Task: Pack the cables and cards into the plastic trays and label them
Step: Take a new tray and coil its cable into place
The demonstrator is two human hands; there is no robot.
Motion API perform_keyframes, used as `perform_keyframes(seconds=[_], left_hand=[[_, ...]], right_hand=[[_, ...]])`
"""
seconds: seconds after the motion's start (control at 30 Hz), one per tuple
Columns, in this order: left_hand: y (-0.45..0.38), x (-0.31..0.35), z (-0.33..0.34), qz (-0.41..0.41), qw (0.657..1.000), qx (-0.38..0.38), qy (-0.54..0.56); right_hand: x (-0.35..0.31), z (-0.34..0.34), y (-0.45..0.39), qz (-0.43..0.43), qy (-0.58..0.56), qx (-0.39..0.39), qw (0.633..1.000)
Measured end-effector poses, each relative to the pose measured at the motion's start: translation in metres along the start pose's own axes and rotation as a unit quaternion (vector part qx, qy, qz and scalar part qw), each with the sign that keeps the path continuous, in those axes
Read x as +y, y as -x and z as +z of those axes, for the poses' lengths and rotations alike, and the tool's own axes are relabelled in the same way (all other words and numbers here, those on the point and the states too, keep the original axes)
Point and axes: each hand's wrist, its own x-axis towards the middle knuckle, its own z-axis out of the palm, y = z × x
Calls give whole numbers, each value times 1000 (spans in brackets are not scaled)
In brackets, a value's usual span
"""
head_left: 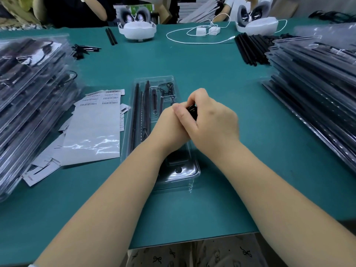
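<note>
Plastic tray (pixel 148 83), hands (pixel 208 120) hiding black item

Both bare forearms extended forward from the lower edge of the view, converging at centre. Left hand (pixel 169 122) lower, partly covered by the right, fingers curled upward toward it. Right hand (pixel 210 120) on top, back facing the camera, fingers curled, pinching a small black object (pixel 191 110) together with the left fingertips. Hands touching.
</note>
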Motion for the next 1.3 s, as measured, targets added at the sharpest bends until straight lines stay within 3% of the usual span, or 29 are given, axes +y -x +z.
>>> perform_keyframes(seconds=[0.17,0.27,0.4,0.6,0.7,0.87,1.07,1.3], left_hand=[[-3,2,3,-15,995,-22,-99],[-3,4,2,-17,995,-10,-96],[-1,7,2,13,993,5,-115],[5,5,-2,60,996,44,-56],[4,2,-6,124,986,19,-111],[3,-4,-6,111,982,26,-153],[1,4,4,98,979,-38,-177],[-7,5,12,71,966,-57,-242]], right_hand=[[2,4,-6,50,44,-73,995],[6,4,-8,46,52,-86,994],[9,2,-9,47,-45,-102,993],[17,6,-10,123,-178,-45,975],[31,4,-16,173,-217,-10,961],[54,-6,-26,246,-223,-16,943],[48,-4,-22,184,-183,-54,964],[53,-2,-23,200,-164,-72,963]])
